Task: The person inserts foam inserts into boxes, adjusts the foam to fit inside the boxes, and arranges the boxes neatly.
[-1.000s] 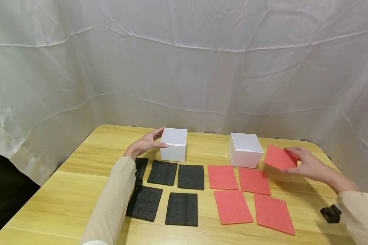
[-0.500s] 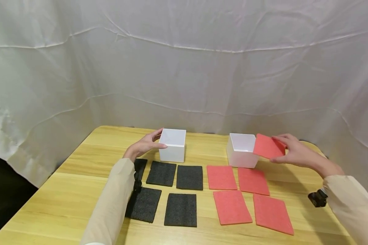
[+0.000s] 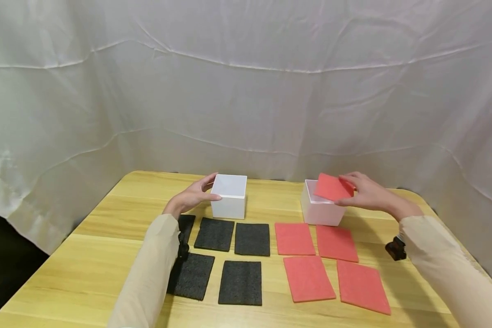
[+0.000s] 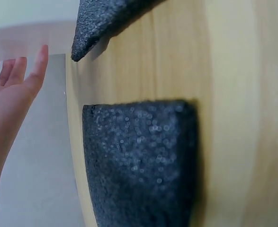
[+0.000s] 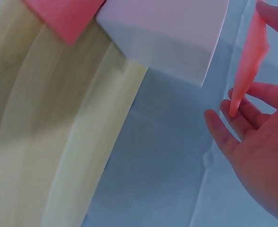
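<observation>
My right hand (image 3: pixel 346 191) pinches a red foam sheet (image 3: pixel 330 187) by its right edge and holds it tilted over the open top of the right white box (image 3: pixel 320 215). In the right wrist view the thin red sheet (image 5: pixel 250 61) stands edge-on between thumb and fingers, beside the white box (image 5: pixel 167 33). My left hand (image 3: pixel 211 187) rests with straight fingers against the left side of the left white box (image 3: pixel 228 202). Several red sheets (image 3: pixel 308 278) lie flat in front of the right box, and several black foam sheets (image 3: pixel 240 282) lie in front of the left one.
The wooden table (image 3: pixel 86 273) is backed by a white cloth curtain (image 3: pixel 246 91). My left sleeve covers part of the leftmost black sheets (image 3: pixel 187 222). In the left wrist view a black sheet (image 4: pixel 139 161) lies close below the wrist.
My right hand has lifted the red sheet from the table's right side and carried it left and up, over the right box. The left hand has stayed at the left box.
</observation>
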